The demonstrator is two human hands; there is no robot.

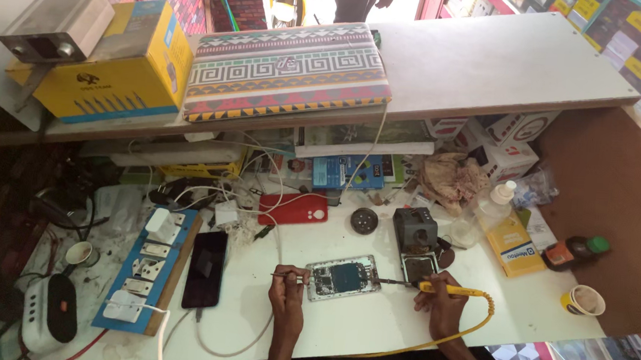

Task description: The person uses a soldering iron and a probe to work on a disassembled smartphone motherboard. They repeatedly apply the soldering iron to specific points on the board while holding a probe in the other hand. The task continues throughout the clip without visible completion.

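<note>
An opened phone (344,277) with its circuit board bared lies on the white workbench (371,319) between my hands. My left hand (288,283) grips thin tweezers (287,276) at the phone's left edge. My right hand (438,297) holds a yellow-handled soldering iron (441,289), its dark tip pointing left and touching the phone's right edge. The iron's yellow cable (468,329) loops down past my right wrist.
A black phone (205,268) lies left of the open one, beside a blue socket board (150,266). A red phone (294,209), a round black tin (364,221), a black iron stand (415,229), a yellow box (513,246), a paper cup (583,300) and cables surround the spot.
</note>
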